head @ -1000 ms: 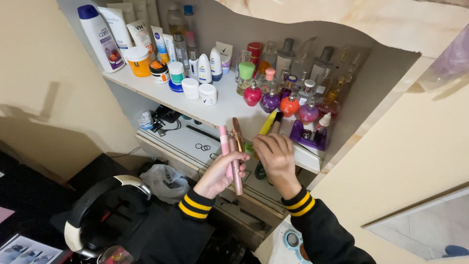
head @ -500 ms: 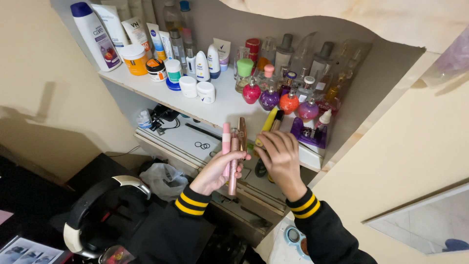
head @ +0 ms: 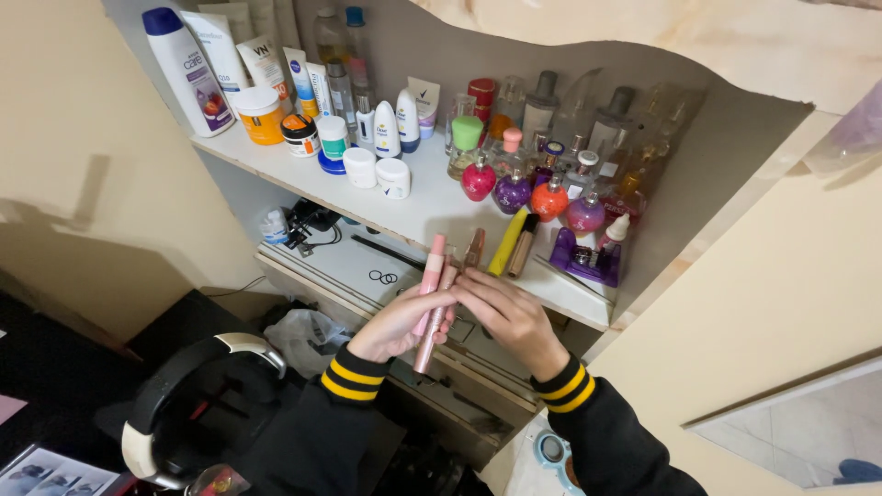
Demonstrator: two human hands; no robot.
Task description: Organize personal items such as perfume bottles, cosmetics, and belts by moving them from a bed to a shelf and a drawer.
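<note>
The left hand (head: pixel 397 323) grips a bundle of slim makeup tubes (head: pixel 435 292), pink and rose-gold, held upright just below the front edge of the white shelf (head: pixel 432 204). The right hand (head: pixel 510 312) pinches the tubes' upper part. A yellow tube (head: pixel 507 242) lies on the shelf near them.

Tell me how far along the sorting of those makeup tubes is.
Done: a yellow tube and a brown tube lie side by side on the white shelf. In hand: the left hand grips a pink tube and other slim rose-gold tubes, and the right hand touches that bunch. Left: every tube in the bunch is off the shelf.
</note>
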